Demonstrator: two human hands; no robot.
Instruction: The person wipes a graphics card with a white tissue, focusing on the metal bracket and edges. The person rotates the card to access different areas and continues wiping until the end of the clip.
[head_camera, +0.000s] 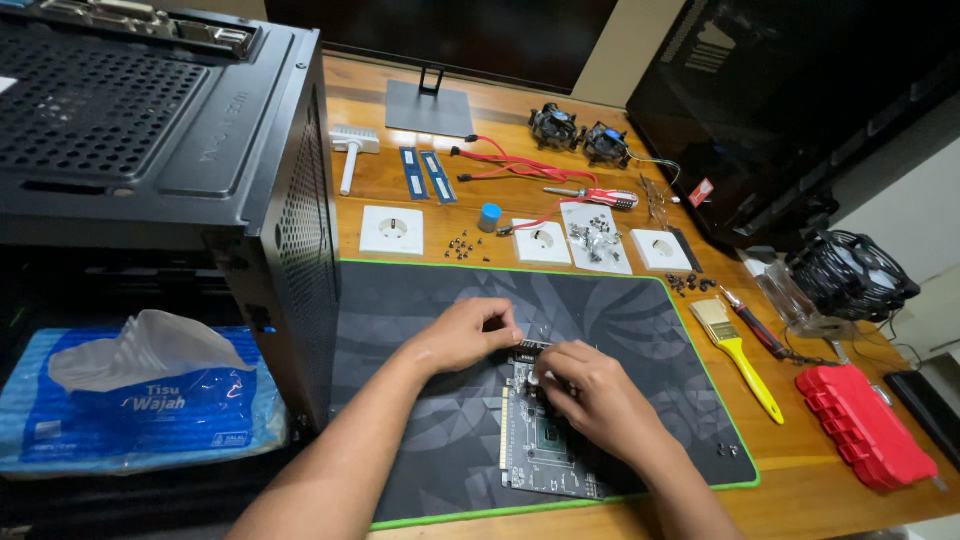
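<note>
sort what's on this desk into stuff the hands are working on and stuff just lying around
In hand: left hand and right hand both at the top edge of the circuit board on the desk mat.

Lying about: yellow brush, red screwdriver, red bit case, tissue pack.

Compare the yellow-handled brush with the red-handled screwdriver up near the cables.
The yellow-handled brush ends in a flat, wide bristle head; the red-handled screwdriver ends in a thin metal shaft. The brush lies slanted just right of the green-edged mat; the screwdriver lies nearly level beyond it. Both rest untouched on the wooden table.
</note>
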